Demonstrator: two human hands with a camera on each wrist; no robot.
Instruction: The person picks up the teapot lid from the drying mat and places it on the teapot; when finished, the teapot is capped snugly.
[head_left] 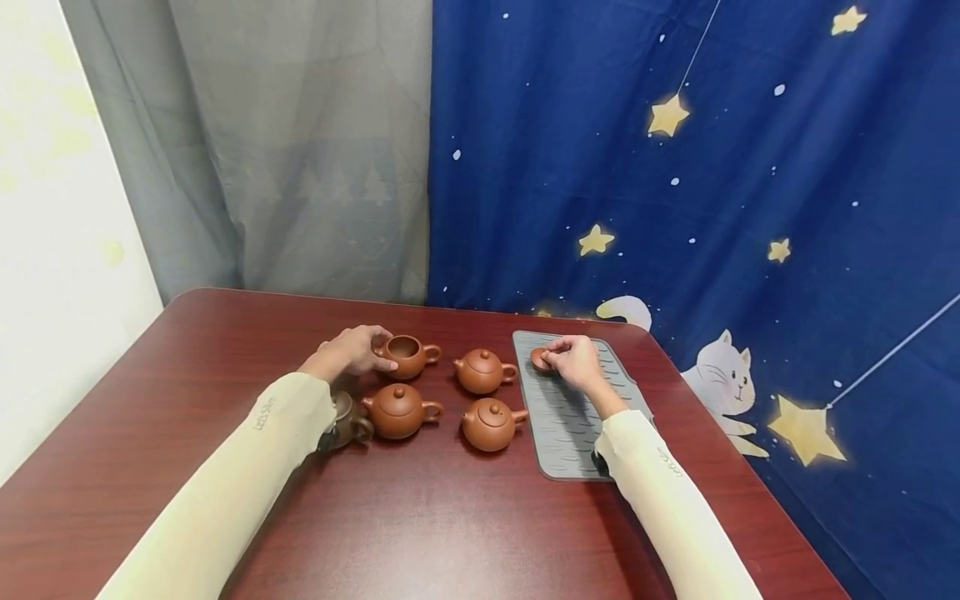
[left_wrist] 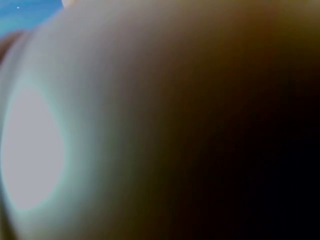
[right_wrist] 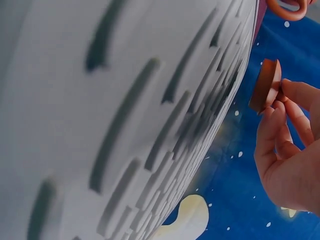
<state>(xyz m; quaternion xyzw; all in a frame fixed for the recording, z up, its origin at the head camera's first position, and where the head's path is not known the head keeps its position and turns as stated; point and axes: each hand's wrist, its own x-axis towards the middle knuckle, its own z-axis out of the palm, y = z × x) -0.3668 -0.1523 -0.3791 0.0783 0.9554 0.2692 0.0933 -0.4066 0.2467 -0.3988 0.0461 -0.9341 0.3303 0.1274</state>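
My right hand pinches the knob of a small reddish-brown teapot lid over the grey ridged mat. The right wrist view shows the lid tilted and apart from the mat, between thumb and fingertips. On the far left, my left hand grips the spout side of a lidless clay teapot, thumb in front and fingers behind. Its round opening faces up and its handle points right. A close, blurred surface fills most of the left wrist view, so the left hand's grip is hidden there.
Nearer me stand a lidded reddish teapot and a darker brown pot, partly hidden by the left sleeve. Two more lidded teapots, one farther back and one nearer, stand left of the mat. Curtains hang behind the table.
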